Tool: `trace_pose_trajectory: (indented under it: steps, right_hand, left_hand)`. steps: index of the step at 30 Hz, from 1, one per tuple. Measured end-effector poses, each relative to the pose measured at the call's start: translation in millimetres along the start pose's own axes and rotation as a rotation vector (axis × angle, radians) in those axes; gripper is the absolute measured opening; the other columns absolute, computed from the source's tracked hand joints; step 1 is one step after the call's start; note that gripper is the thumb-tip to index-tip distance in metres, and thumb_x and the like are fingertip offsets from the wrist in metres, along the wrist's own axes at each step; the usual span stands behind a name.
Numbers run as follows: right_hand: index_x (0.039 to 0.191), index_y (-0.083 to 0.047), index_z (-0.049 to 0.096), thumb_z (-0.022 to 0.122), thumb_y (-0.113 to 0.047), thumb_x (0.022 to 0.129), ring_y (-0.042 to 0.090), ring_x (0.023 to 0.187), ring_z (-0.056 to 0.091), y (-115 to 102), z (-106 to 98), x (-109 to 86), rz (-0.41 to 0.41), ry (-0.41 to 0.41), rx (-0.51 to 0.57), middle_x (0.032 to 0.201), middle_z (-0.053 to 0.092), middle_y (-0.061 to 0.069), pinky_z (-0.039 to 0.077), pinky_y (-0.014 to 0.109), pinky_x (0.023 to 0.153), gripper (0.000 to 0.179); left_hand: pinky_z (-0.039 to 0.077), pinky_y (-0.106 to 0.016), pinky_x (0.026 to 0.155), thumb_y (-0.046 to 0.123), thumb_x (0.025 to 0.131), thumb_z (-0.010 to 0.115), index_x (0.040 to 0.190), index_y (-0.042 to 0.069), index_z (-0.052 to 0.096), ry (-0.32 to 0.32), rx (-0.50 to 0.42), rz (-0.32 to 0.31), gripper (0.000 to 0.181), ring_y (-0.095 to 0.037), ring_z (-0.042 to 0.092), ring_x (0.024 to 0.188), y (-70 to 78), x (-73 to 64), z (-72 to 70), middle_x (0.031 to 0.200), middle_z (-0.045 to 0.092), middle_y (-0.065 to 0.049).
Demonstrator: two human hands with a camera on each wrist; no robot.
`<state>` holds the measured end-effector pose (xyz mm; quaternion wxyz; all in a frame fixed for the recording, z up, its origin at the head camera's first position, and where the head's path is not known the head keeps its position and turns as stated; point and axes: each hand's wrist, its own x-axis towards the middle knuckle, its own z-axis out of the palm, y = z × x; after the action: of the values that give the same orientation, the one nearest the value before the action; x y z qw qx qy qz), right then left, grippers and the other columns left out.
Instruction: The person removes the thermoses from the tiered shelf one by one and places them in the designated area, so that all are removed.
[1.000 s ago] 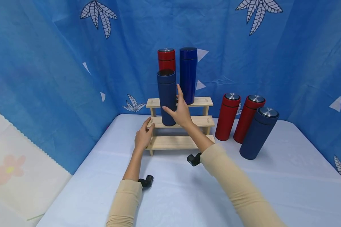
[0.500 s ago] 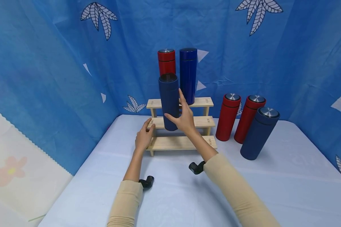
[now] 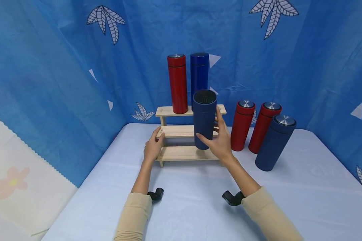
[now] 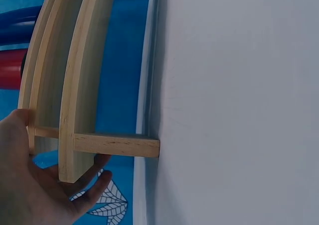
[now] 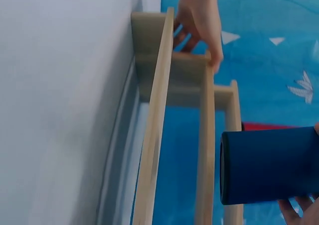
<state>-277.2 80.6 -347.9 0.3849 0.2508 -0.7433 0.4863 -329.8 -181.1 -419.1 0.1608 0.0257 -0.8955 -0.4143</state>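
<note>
My right hand (image 3: 221, 143) holds a dark navy thermos (image 3: 204, 124) upright around its lower half, fingers along its right side and thumb across the front. In the right wrist view the thermos (image 5: 269, 165) has its base apart from the boards of the wooden three-tier stand (image 5: 154, 120). My left hand (image 3: 152, 147) grips the left end of that stand (image 3: 178, 131); in the left wrist view the thumb lies on a board's end and the other fingers reach behind. On the top tier stand a red thermos (image 3: 178, 87) and a glossy blue thermos (image 3: 199, 72), partly hidden.
Right of the stand, two red thermoses (image 3: 242, 127) and a navy thermos (image 3: 275, 144) stand on the white-covered table (image 3: 187, 201). A blue patterned curtain (image 3: 138, 60) hangs behind. Each wrist bears a small black camera mount (image 3: 233, 198).
My right hand has carried the navy thermos right, down and nearer, from in front of the red thermos to in front of the blue one. The left hand has stayed on the stand.
</note>
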Motion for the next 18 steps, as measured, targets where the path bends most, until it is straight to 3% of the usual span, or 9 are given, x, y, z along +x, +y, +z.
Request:
trace_pose_trajectory:
  steps: [4, 10, 18]
  right_hand:
    - [0.148, -0.018, 0.021, 0.082, -0.01, 0.068, 0.03, 0.109, 0.052, 7.1, -27.1, -5.8, -0.012, 0.079, -0.058, 0.127, 0.049, 0.015, 0.047, 0.05, 0.082, 0.101]
    - [0.147, -0.015, 0.022, 0.081, -0.007, 0.069, 0.029, 0.108, 0.05, 21.6, -61.8, -18.3, 0.049, 0.174, -0.148, 0.126, 0.047, 0.016, 0.044, 0.05, 0.085, 0.098]
    - [0.149, -0.023, 0.018, 0.081, -0.01, 0.069, 0.022, 0.099, 0.045, 43.4, -84.2, -37.1, 0.17, 0.233, -0.235, 0.123, 0.043, 0.019, 0.037, 0.025, 0.079, 0.102]
  left_hand:
    - [0.044, -0.043, 0.063, 0.061, 0.091, 0.035, 0.142, 0.036, 0.034, 0.003, 0.001, 0.007, 0.056, -0.029, 0.06, 0.084, 0.1, -0.7, -0.1, 0.112, 0.061, -0.012]
    - [0.045, -0.043, 0.063, 0.062, 0.091, 0.035, 0.142, 0.034, 0.034, 0.007, 0.005, 0.006, 0.058, -0.029, 0.06, 0.083, 0.2, -1.2, -0.6, 0.111, 0.061, -0.011]
    - [0.044, -0.04, 0.061, 0.062, 0.091, 0.035, 0.141, 0.041, 0.032, 0.003, -0.001, -0.004, 0.055, -0.027, 0.06, 0.079, 0.7, -2.0, 0.3, 0.109, 0.062, -0.01]
